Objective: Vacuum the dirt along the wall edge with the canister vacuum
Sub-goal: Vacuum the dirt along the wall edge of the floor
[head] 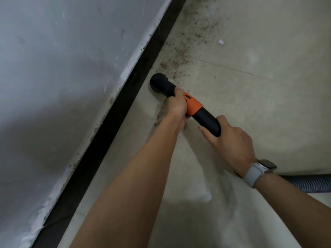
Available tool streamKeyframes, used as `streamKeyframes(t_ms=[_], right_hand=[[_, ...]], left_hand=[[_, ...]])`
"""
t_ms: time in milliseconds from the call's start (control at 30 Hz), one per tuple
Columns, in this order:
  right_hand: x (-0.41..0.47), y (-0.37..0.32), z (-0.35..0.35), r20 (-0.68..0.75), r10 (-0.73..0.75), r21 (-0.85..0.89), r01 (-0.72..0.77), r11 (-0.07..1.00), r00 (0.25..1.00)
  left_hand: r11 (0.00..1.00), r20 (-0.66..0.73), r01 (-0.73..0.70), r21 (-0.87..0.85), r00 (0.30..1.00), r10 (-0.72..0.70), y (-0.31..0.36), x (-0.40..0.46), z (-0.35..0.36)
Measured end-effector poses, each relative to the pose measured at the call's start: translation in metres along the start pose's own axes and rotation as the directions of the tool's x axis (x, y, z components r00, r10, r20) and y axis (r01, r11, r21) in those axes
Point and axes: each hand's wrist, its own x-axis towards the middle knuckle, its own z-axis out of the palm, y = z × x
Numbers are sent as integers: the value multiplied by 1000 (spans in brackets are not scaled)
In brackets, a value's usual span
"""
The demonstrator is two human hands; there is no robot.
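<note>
Head view, looking down along a grey wall (62, 68) with a black baseboard (111, 126) running diagonally from lower left to upper right. Pale tiled floor (259, 86) to the right of it. Vacuum wand (198, 111), black with an orange collar, angled toward the wall; round black nozzle (158, 82) down on the floor just beside the baseboard. Left hand (177, 104) wrapped around the wand where black meets orange, thumb on top, fingers curled under. Right hand (231, 138) gripping the rear black end of the wand, fingers curled beneath, thumb along the upper side. Grey watch (258, 171) on the right wrist. Ribbed grey hose (309, 183) trailing off to the right edge behind that wrist. Brown dirt (182, 56) scattered along the wall edge just beyond the nozzle, thinning toward the top. Small white scrap (221, 42) lying on the floor well to the right of the dirt. More specks of grit under the left wrist.
</note>
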Motion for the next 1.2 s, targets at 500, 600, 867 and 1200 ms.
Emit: streamKeyframes(t_ms=[500, 600, 867, 1200], right_hand=[[-50, 3, 6, 313, -278, 22, 286, 958, 908], [-45, 1, 10, 229, -214, -9, 222, 975, 950], [-26, -17, 15, 115, -47, 77, 38, 996, 992], [-71, -4, 1, 368, -230, 140, 190, 972, 901]], left_hand=[[988, -312, 20, -156, 947, -68, -76, -66, -82], [997, -267, -17, -73, 964, -3, -60, -49, -70], [999, -92, -12, 38, 996, 16, -15, -18, -45], [976, -239, 18, -217, 968, -71, -74, -82, -91]])
